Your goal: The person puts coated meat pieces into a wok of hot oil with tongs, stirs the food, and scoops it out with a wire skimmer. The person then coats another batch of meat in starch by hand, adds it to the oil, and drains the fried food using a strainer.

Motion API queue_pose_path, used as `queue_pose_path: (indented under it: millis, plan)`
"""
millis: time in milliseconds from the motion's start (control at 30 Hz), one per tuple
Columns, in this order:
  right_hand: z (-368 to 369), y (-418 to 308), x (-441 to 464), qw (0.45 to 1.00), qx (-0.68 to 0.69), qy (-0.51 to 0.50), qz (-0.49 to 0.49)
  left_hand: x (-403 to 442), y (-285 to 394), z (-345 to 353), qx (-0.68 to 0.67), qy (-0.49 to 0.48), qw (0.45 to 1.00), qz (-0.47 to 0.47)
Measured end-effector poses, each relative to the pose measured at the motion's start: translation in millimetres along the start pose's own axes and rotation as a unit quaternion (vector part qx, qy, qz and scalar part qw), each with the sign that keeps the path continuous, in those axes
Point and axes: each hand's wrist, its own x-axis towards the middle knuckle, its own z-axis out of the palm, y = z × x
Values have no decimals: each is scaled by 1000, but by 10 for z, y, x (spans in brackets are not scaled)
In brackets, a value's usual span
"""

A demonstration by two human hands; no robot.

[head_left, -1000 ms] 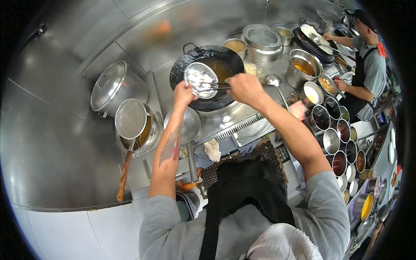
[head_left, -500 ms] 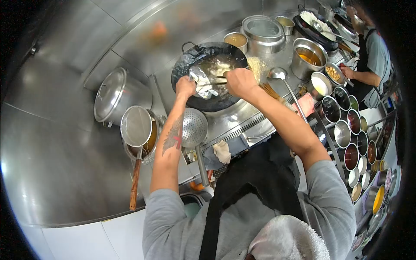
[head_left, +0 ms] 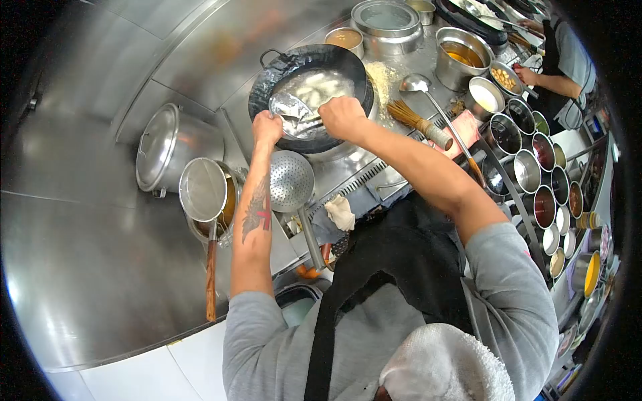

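Observation:
My left hand (head_left: 267, 128) grips the rim of a shiny metal bowl (head_left: 289, 105), tilted over the black wok (head_left: 264, 93). Close to the bowl's mouth, my right hand (head_left: 344, 119) is closed around a thin utensil (head_left: 309, 124), mostly hidden by the fist. Pale pieces (head_left: 324, 85) lie in the bubbling liquid inside the wok. Little of the bowl's inside shows from here.
Left of the wok stand a large lidded pot (head_left: 160, 150) and a wood-handled strainer (head_left: 204, 190). A perforated skimmer (head_left: 291, 180) lies in front. To the right are a bamboo brush (head_left: 418, 123), a ladle (head_left: 428, 90) and several seasoning pots (head_left: 527, 170). A co-worker (head_left: 568, 73) stands far right.
The white pieces that filled the bowl have mostly gone from it, and more pale pieces show in the wok. Both hands remain over the wok, and the whole view has shifted slightly.

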Motion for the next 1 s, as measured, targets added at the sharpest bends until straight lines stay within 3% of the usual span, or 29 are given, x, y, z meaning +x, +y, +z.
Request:
queue_pose_path:
  millis: [167,200,333,467,500,533,633,700,833,1000]
  plan:
    - [-90,33,-56,999,-3,37,29,-113,103,-81,-49,-1,998,-36]
    - [-176,-33,-115,999,7,22,27,-141,140,-112,-7,5,1000,-13]
    - [45,-44,-88,1000,10,17,-21,-158,183,-94,-21,-9,999,-43]
    - [99,132,-59,997,24,32,68,-106,85,-57,-20,-4,998,-52]
    - [99,162,-78,995,26,51,87,-100,53,-42,-72,3,995,-64]
    - [79,164,-97,995,28,50,87,-116,46,-42,-124,9,989,-76]
    - [4,155,-150,992,28,87,82,-123,73,-42,-94,5,993,-74]
    - [-57,116,-219,1000,2,12,-15,-127,113,-82,-69,2,995,-69]
    - [-17,289,-79,998,-14,60,29,-129,148,-164,-80,7,993,-91]
    - [-5,13,-101,1000,9,12,-4,-197,159,-242,-77,3,992,-95]
